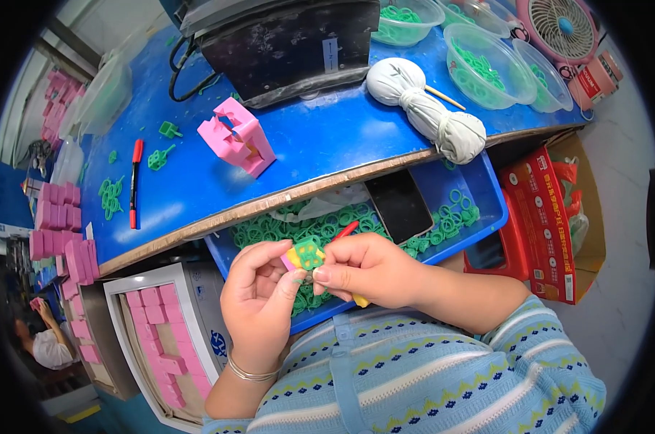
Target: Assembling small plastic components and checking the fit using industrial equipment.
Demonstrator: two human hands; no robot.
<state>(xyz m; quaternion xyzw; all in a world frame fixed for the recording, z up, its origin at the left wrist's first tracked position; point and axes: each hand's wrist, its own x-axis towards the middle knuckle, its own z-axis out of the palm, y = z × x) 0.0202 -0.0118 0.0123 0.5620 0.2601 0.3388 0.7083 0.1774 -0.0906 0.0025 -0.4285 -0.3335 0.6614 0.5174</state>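
Both hands meet over a blue tray (497, 210) at my lap. My left hand (259, 289) pinches a small green moulded piece (308, 253) with square openings, between thumb and fingers. Yellow and pink show beneath and beside it, but what they belong to is partly hidden. The fingertips of my right hand (367, 271) are closed against the right side of this piece. A red slim end (347, 231) sticks out above the right hand and a yellow end (360, 299) below it; the hand hides whether they are one tool.
Green ring-shaped pieces (266, 235) and a dark phone (400, 206) lie in the tray. On the blue table stand a pink block (237, 137), a marker (136, 184), a tied white cloth bundle (429, 108) and a dark machine (284, 58). Clear bowls (486, 69) sit far right; pink blocks (154, 315) fill a left-hand case.
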